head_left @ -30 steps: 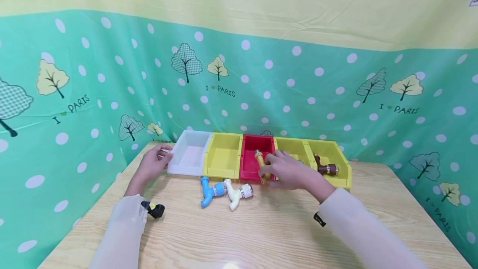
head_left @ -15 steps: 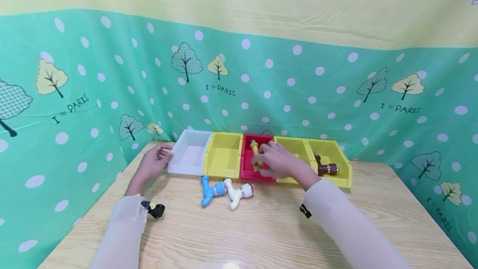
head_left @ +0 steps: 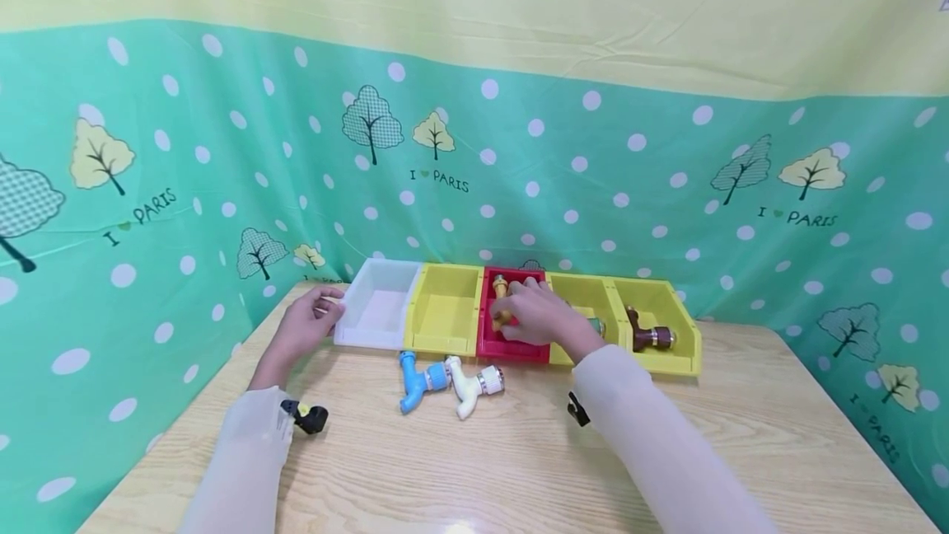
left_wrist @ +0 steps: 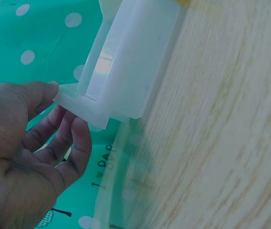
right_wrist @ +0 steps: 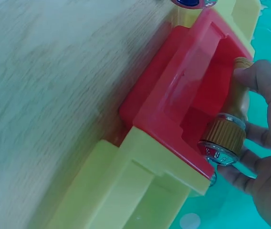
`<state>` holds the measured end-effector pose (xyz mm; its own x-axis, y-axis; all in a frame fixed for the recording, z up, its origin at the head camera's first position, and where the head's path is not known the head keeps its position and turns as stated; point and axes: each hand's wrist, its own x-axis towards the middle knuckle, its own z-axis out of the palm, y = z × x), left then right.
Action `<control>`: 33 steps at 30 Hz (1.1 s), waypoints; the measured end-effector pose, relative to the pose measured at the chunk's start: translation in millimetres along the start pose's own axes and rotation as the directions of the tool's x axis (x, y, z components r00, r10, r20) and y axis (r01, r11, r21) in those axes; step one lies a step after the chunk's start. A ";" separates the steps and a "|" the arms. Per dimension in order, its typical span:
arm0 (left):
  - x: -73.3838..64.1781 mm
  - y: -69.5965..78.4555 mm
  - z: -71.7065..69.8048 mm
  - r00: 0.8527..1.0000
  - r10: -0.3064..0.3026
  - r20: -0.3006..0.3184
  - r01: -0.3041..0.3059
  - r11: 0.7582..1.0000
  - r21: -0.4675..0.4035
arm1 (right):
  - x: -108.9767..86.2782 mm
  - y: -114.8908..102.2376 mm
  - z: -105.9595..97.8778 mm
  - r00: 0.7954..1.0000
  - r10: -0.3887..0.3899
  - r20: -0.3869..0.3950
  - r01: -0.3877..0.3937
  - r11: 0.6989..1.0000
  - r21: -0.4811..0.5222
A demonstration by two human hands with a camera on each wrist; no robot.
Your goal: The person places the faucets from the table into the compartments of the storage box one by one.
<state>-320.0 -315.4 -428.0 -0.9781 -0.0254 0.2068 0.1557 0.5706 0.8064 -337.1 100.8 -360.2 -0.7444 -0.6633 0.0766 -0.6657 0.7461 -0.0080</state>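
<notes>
My right hand [head_left: 537, 316] holds a gold-coloured tap [head_left: 501, 287] inside the red bin [head_left: 485, 344]. In the right wrist view the tap's ribbed knob [right_wrist: 225, 136] hangs at the bin's side wall, below my thumb. With thumb above and fingertips below, my left hand [left_wrist: 35, 138] pinches the corner of the white bin [left_wrist: 95, 107] at the left end of the row. On the table in front of the bins lie a blue tap [head_left: 415, 382] and a white tap [head_left: 467, 387], close together.
Between the white and red bins is a yellow bin [head_left: 445, 311]. Further right, a yellow bin [head_left: 582, 291] holds a partly hidden green tap [head_left: 597, 325], and the end yellow bin [head_left: 678, 361] holds a dark brown tap [head_left: 652, 338]. A patterned curtain [head_left: 445, 221] stands behind.
My right hand has carried the gold tap left and back, from the red bin's front right into the bin. The left hand stays at the white bin.
</notes>
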 end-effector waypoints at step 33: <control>0.3 0.6 -1.1 1.000 0.010 0.006 -0.010 1.000 -0.002 | 31.4 6.8 29.9 0.969 0.189 0.158 -0.191 0.982 -0.004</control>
<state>-320.0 -315.9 -426.9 -0.9772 -0.0146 0.2117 0.1659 0.5691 0.8053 -366.5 83.3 -387.6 -0.8555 -0.5108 -0.0853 -0.5112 0.8592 -0.0182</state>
